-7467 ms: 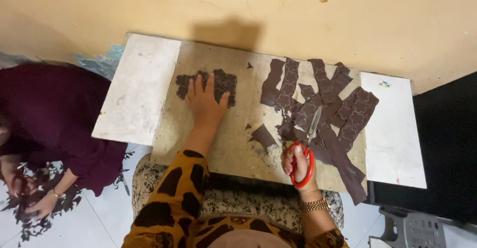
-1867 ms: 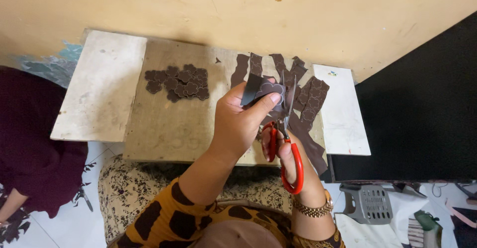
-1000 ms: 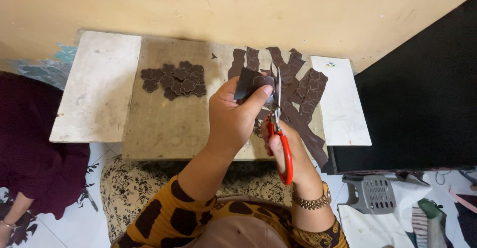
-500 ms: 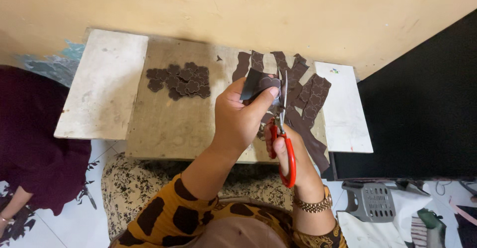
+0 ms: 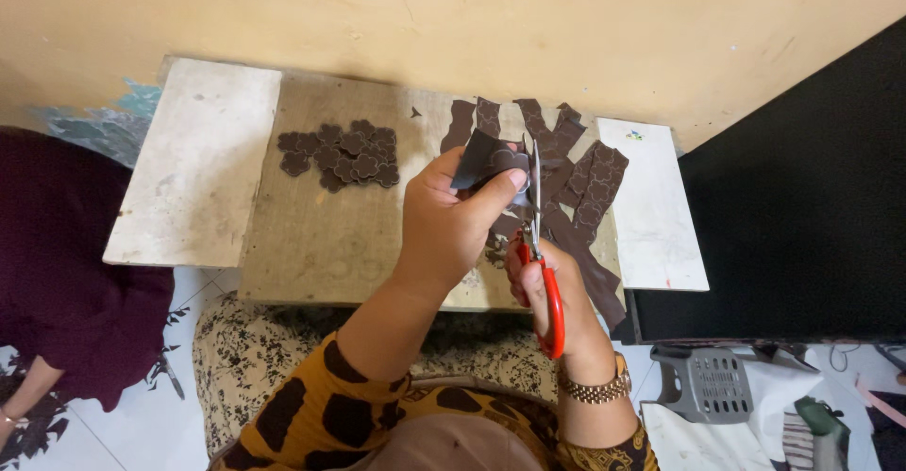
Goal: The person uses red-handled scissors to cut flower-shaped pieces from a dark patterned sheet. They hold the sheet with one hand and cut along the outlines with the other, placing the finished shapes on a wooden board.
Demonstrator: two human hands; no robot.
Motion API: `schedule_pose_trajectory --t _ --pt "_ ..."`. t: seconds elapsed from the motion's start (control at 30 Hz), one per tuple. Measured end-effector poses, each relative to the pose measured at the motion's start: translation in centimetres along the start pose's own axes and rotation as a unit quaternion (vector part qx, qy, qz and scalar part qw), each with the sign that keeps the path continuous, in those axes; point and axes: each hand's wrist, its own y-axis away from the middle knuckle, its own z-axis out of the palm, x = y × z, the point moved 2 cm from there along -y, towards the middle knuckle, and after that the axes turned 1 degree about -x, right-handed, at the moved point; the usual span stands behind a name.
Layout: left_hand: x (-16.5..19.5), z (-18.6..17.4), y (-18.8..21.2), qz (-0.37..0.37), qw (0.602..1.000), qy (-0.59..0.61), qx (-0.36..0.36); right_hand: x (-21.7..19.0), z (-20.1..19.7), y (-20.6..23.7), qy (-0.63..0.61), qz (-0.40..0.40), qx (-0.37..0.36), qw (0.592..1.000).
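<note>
My left hand (image 5: 448, 226) pinches a dark brown strip (image 5: 486, 158) up off the counter (image 5: 321, 235) so the blades can get round it | my right hand (image 5: 547, 282) is closed through the red scissors (image 5: 540, 263), blades at the strip | uncut strips (image 5: 576, 188) lie toward the counter's right edge, within reach | cut shapes (image 5: 342, 153) are piled near the far edge, left of my hands, clear of the cutting

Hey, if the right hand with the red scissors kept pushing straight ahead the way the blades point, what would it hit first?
Probably the dark piece pinched in the left hand; the scissors in the right hand point straight at it. Beyond lie the dark strips, though depth is unclear.
</note>
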Motion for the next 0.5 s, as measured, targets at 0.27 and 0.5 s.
schedule_pose_trajectory --t 0.27,0.5 --pt "0.37 -0.73 -0.18 -0.023 0.999 -0.013 -0.021 0.56 -0.31 0.18 0.048 0.008 0.008 0.999" --pt "0.40 -1.12 -0.46 -0.023 0.999 -0.026 -0.021 0.60 -0.44 0.02 0.093 -0.019 0.002 0.996"
